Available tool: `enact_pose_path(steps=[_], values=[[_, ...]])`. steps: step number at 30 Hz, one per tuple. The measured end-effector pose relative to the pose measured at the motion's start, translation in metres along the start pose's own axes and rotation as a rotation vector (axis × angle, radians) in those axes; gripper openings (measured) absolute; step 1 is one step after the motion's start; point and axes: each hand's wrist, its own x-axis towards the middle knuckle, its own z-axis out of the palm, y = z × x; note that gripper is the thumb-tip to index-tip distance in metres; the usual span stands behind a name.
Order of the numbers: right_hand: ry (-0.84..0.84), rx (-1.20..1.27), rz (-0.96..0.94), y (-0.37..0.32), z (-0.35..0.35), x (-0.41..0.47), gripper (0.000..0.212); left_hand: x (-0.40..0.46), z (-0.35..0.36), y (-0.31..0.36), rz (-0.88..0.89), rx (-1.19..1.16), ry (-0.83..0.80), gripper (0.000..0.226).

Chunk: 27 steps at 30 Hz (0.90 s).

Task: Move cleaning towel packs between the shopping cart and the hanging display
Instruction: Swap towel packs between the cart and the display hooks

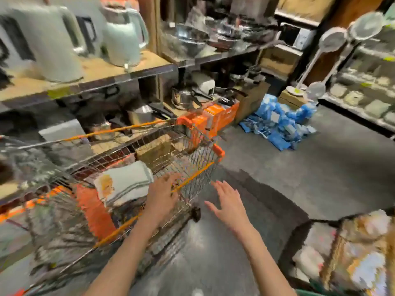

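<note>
- Two bare forearms reach forward from the bottom edge, out over a grey floor (288, 167).
- Left hand (163, 194) is inside the shopping cart (192, 159), just behind its orange-trimmed near rim; its fingers (171, 178) curl down a little, but blur hides whether they hold anything.
- Right hand (228, 205) hovers outside the cart, over the floor, palm down, fingers spread and straight, holding nothing.
- Towel pack (124, 182), grey-white with a yellow label at one end, lies in the cart just beside the left hand, on top of an orange pack (94, 210).
- Brown cardboard box (154, 149) sits deeper in the cart.
- Pale kettles (126, 37) stand on a wooden shelf at the upper left, with pots and pans on the shelves further along.
- Blue packs (280, 122) are heaped on the floor well beyond the cart.
- Blurred packaged goods (352, 253) fill the lower right corner.
</note>
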Motion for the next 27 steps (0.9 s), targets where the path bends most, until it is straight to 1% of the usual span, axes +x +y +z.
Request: enact_pose_path(steps=[2, 4, 5, 7, 8, 11, 15, 22, 25, 27], values=[[-0.060, 0.013, -0.100, 0.001, -0.001, 0.033, 0.071, 0.009, 0.000, -0.004, -0.128, -0.006, 0.028, 0.051], [-0.087, 0.033, -0.200, -0.003, 0.000, 0.063, 0.084, 0.014, 0.003, -0.016, -0.220, -0.012, 0.063, 0.051], [-0.100, 0.041, -0.250, -0.006, 0.001, 0.078, 0.085, 0.015, 0.004, -0.023, -0.282, -0.024, 0.085, 0.052], [-0.126, 0.050, -0.346, -0.017, 0.006, 0.106, 0.067, 0.013, 0.004, -0.039, -0.398, -0.061, 0.136, 0.053], [-0.132, 0.051, -0.395, -0.024, 0.011, 0.118, 0.064, 0.013, 0.003, -0.047, -0.444, -0.079, 0.155, 0.053], [-0.185, 0.022, -0.507, -0.052, 0.026, 0.155, 0.064, 0.012, -0.001, -0.074, -0.563, -0.113, 0.221, 0.056], [-0.250, 0.004, -0.595, -0.092, 0.053, 0.201, 0.065, 0.020, -0.001, -0.114, -0.723, -0.199, 0.234, 0.059], [-0.331, -0.024, -0.671, -0.144, 0.094, 0.270, 0.065, 0.061, 0.001, -0.178, -0.885, -0.382, 0.278, 0.059], [-0.375, -0.070, -0.709, -0.158, 0.114, 0.299, 0.066, 0.079, 0.011, -0.200, -0.947, -0.482, 0.352, 0.057], [-0.418, -0.060, -0.709, -0.166, 0.131, 0.316, 0.068, 0.088, 0.018, -0.211, -1.003, -0.570, 0.434, 0.056]])
